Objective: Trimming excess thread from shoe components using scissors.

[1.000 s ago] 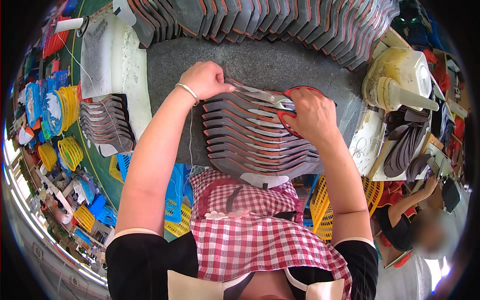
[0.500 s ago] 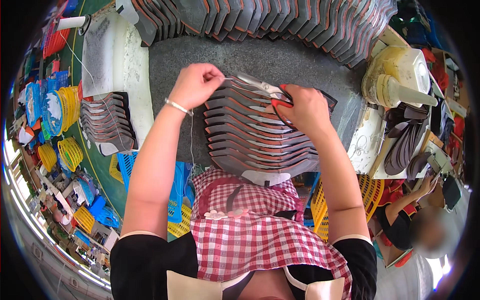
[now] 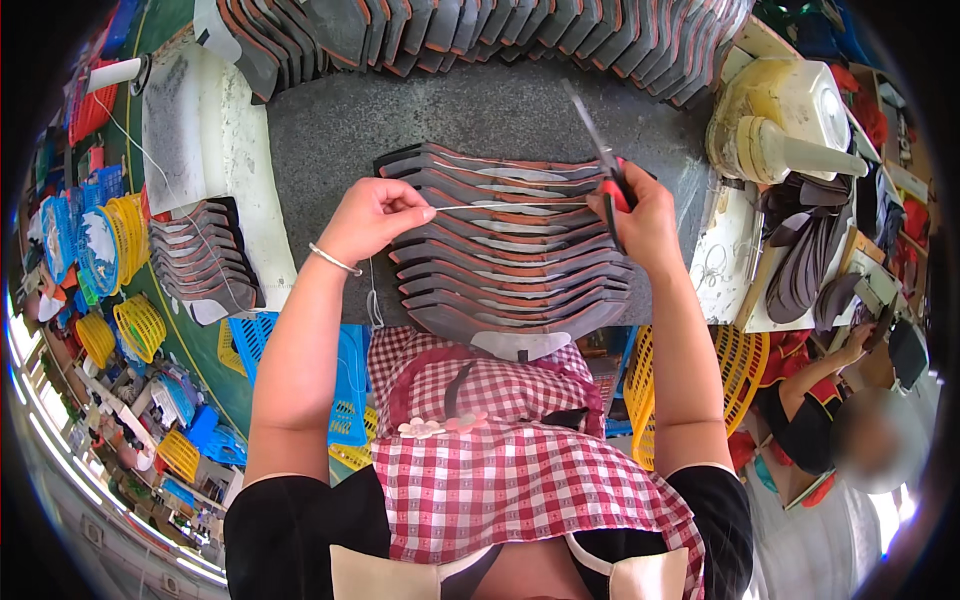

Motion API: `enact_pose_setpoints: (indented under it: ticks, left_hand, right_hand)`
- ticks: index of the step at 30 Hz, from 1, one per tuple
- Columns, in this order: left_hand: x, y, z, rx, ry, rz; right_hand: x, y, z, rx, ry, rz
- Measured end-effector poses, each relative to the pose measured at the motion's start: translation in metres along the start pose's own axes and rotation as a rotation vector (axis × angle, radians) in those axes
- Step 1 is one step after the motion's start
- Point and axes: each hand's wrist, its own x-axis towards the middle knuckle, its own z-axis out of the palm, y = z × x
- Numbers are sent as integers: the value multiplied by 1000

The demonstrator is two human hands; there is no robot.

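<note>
The left hand [image 3: 375, 215] is closed, thumb and forefinger pinching one end of a pale thread [image 3: 510, 206]. The thread runs taut toward three o'clock, straight across to the right hand [image 3: 640, 215]. That hand is wrapped around the red handles of a pair of scissors [image 3: 603, 165], whose blades point up toward eleven o'clock, away from the person. Whether the right hand also grips the other thread end cannot be told; the thread meets it at the fingers.

Under both hands lies a fanned stack of shoe soles [image 3: 510, 265], dark grey with reddish-brown edges and pale centres, overlapping one another from twelve to six o'clock on the grey worktop [image 3: 480, 115]. The thread hangs just above the upper part of this stack. A thin bracelet [image 3: 335, 260] sits on the left wrist.

At twelve o'clock a long curved row of soles [image 3: 480, 30] lines the far edge of the worktop. At nine o'clock a smaller stack of soles [image 3: 200, 260] lies beside a white block [image 3: 215, 130]. At two o'clock stands a yellowish plastic container [image 3: 785, 110], with a pile of dark insoles [image 3: 810, 250] below it at three o'clock. Yellow baskets [image 3: 135, 325] and a blue crate [image 3: 345, 385] sit on the floor at eight o'clock. Another person [image 3: 830, 410] is seated at four o'clock.
</note>
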Motion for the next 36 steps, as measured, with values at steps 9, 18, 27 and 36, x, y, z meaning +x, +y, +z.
enact_pose_setpoints:
  ticks: [9,18,27,36]
  left_hand:
    - [37,39,1,659,180,78]
    - [47,58,-3,960,93,-191]
    - [35,33,-24,608,67,-72]
    - [7,37,26,-24,-5,123]
  right_hand:
    - [8,-4,13,-295,44,-152]
    - [1,-41,10,-583,110,-403]
    - [14,-72,45,-828,-155,-550]
    - [4,-58,41,173,-314,-52]
